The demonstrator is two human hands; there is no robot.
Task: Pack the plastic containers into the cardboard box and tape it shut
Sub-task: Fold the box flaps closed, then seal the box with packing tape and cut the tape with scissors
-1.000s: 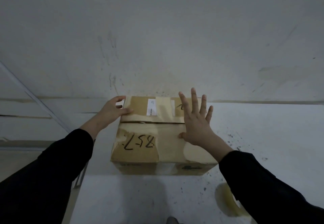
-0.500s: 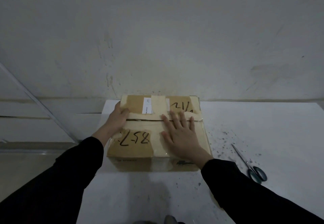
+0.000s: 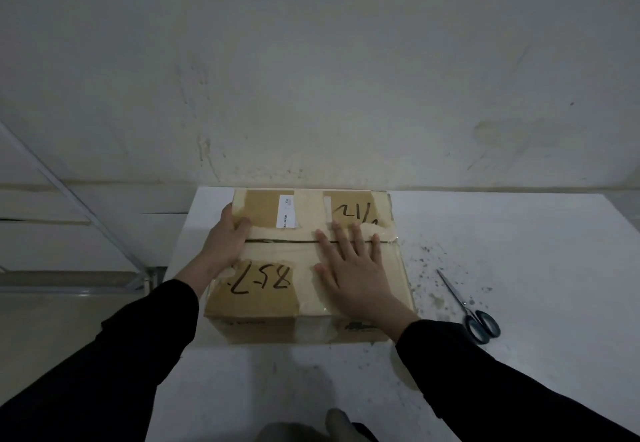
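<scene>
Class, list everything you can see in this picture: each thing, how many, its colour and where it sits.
brown cardboard box: one, brown with black handwriting, flaps closed, on the table near the wall.
white paper label: one, white, on the box's far flap.
metal scissors with dark handles: one pair, silver and dark, on the table right of the box.
white table: one, white, speckled.
left hand: one, grips the box's left edge.
right hand: one, flat on the box top, fingers across the seam.

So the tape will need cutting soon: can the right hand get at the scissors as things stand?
Probably yes. The right hand lies flat and empty on the cardboard box, and the scissors lie on the table to its right, with nothing between.
</scene>
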